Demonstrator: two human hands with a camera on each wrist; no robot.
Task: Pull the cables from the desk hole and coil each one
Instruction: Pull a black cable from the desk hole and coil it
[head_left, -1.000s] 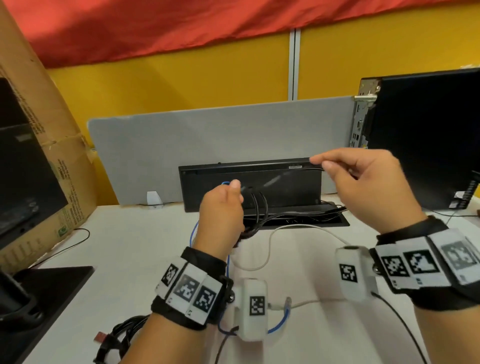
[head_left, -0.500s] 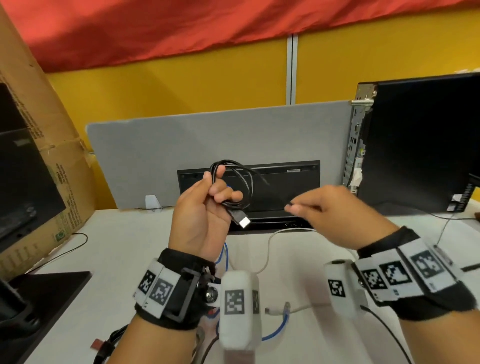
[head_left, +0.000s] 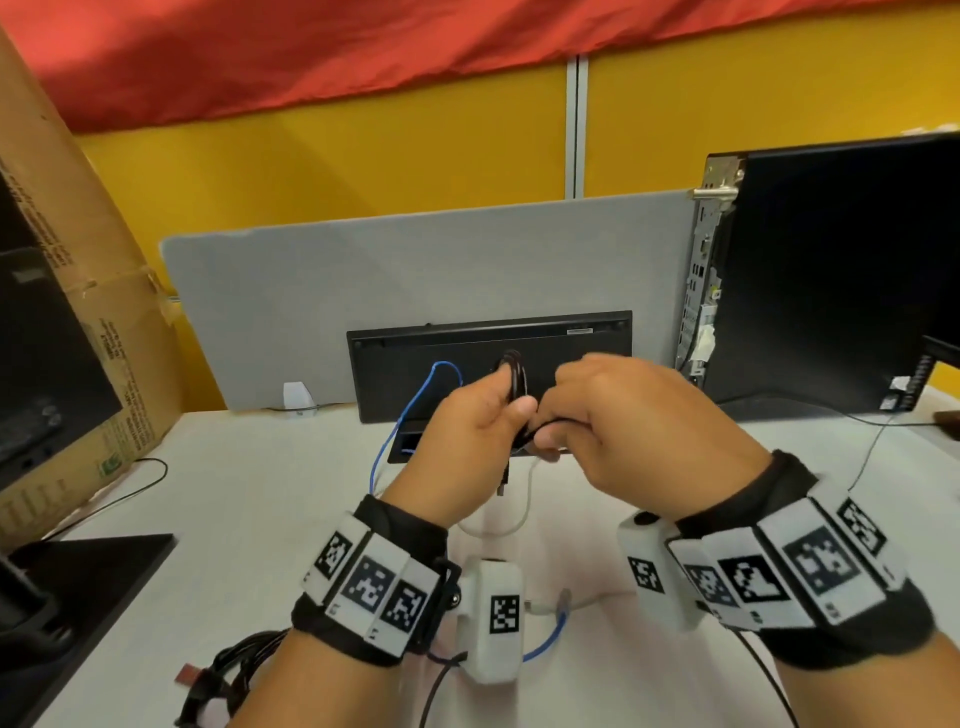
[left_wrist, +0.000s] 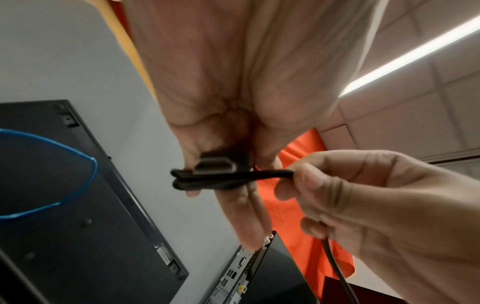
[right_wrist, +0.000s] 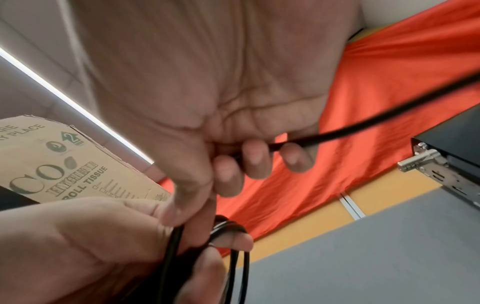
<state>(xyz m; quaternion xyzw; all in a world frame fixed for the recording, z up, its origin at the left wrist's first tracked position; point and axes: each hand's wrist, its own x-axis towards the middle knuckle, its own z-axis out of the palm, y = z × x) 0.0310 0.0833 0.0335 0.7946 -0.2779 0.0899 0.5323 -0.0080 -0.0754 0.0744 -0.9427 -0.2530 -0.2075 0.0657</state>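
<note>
Two hands meet above a white desk (head_left: 260, 493). The left hand (head_left: 462, 441) grips a small coil of black cable (head_left: 514, 376); the right hand (head_left: 634, 421) pinches the same cable just beside it. Behind them, a blue cable (head_left: 410, 410) rises from a dark desk hole (head_left: 408, 441) before a grey partition (head_left: 415, 270).

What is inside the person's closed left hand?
Loops of thin black cable and its flat metal-tipped plug, gripped by the left hand. The palm hides how many loops.
</note>
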